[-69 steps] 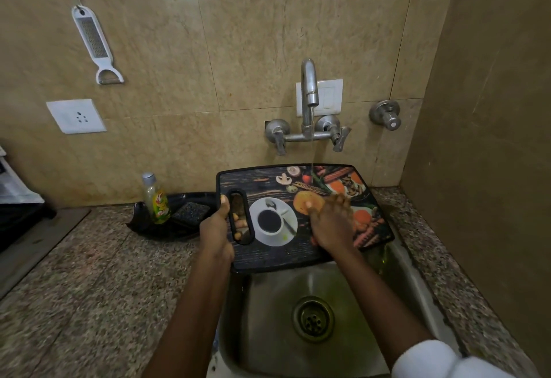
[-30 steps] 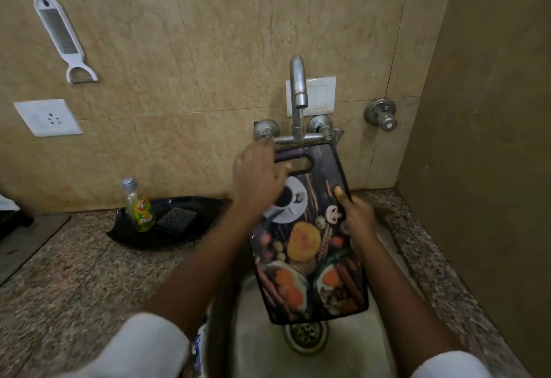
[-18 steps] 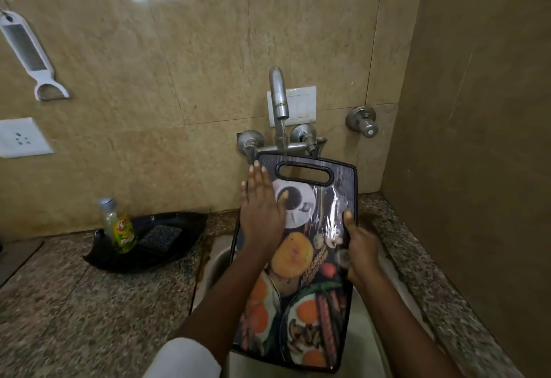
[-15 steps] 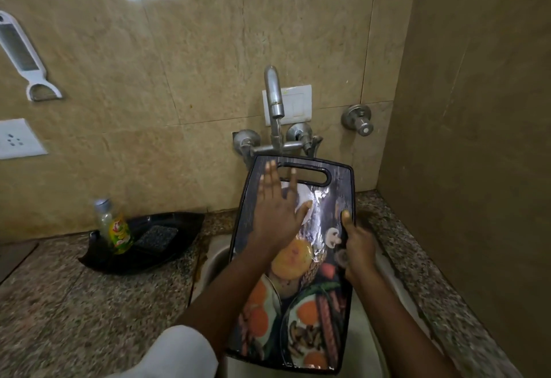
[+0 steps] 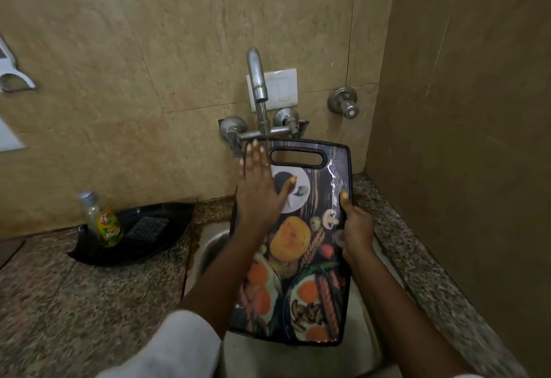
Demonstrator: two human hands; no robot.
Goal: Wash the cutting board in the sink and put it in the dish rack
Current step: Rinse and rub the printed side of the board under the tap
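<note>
The cutting board [image 5: 301,246], dark with printed food pictures and a slot handle at its top, stands tilted lengthwise over the steel sink [image 5: 208,246]. A thin stream of water from the tap [image 5: 256,79] lands near the handle. My left hand [image 5: 259,189] lies flat with spread fingers on the board's upper left face. My right hand [image 5: 354,225] grips the board's right edge, thumb on the front. No dish rack is in view.
A black tray [image 5: 161,243] on the granite counter at left holds a small bottle of dish soap [image 5: 104,219] and a dark scrub pad [image 5: 146,228]. A tiled wall stands close on the right. A round valve knob [image 5: 344,103] projects from the back wall.
The board was turned from lying crosswise to standing lengthwise with its handle up under the tap. My left hand slid up the wet face toward the handle; my right hand kept the right edge.
</note>
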